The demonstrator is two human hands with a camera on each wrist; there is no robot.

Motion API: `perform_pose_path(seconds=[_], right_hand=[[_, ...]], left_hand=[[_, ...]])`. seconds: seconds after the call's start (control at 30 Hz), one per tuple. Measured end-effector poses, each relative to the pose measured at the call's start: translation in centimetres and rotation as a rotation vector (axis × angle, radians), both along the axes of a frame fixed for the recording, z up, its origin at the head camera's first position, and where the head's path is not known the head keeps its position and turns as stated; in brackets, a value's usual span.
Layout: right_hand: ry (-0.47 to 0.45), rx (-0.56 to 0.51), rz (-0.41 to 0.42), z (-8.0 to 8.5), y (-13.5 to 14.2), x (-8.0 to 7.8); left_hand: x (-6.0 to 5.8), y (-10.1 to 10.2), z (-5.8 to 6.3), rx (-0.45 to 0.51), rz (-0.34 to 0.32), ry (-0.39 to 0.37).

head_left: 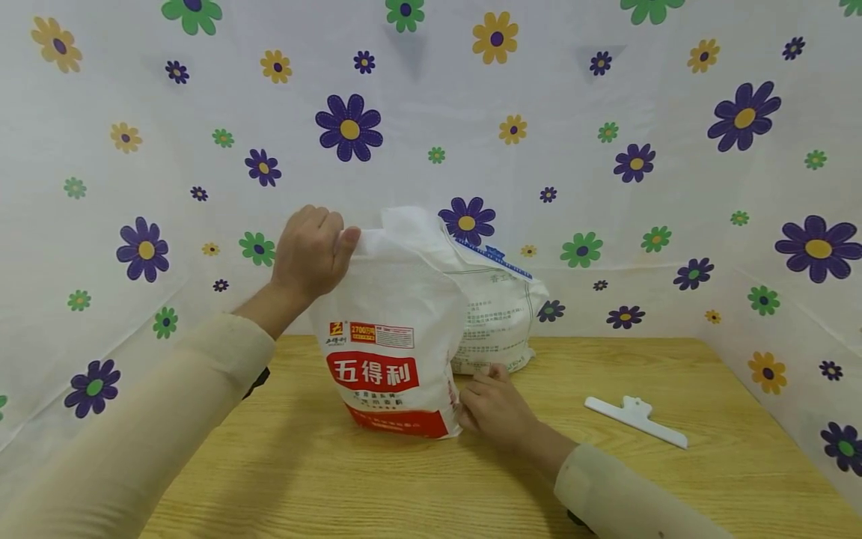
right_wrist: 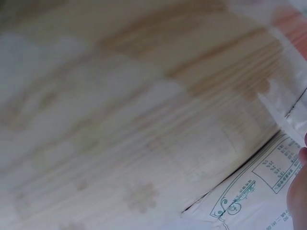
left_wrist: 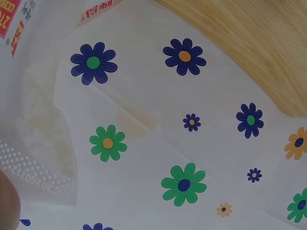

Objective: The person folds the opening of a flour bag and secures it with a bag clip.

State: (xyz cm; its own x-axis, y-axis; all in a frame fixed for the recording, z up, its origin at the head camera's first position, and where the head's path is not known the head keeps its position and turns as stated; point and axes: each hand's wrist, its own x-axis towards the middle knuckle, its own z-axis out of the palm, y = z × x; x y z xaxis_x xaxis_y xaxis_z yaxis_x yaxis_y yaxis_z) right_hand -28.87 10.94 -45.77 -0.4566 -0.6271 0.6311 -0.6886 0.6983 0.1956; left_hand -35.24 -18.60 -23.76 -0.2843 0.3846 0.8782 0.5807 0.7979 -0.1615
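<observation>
A white flour bag (head_left: 404, 299) with a red label stands tilted on the wooden table. My left hand (head_left: 311, 251) grips its top left corner, thumb on the near side. Down at the lower right corner, my right hand (head_left: 498, 408) pinches the edge of the same bag with curled fingers. Close behind, partly hidden, stands a second white bag (head_left: 498, 322) with green print, its top closed by a blue bag clip (head_left: 494, 257). The left wrist view shows the flour bag's see-through edge (left_wrist: 43, 177) by the thumb.
A white bag clip (head_left: 636, 421) lies on the table (head_left: 525, 486) to the right of my right hand. A white cloth (head_left: 572, 187) with printed flowers hangs behind and along both sides of the table.
</observation>
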Motion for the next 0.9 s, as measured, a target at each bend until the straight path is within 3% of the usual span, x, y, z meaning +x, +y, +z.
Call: perform_pose_path(seconds=[0.9], right_hand=[[0.006, -0.029, 0.037, -0.28, 0.94, -0.01]], left_hand=[[0.13, 0.75, -0.06, -0.023, -0.017, 0.009]])
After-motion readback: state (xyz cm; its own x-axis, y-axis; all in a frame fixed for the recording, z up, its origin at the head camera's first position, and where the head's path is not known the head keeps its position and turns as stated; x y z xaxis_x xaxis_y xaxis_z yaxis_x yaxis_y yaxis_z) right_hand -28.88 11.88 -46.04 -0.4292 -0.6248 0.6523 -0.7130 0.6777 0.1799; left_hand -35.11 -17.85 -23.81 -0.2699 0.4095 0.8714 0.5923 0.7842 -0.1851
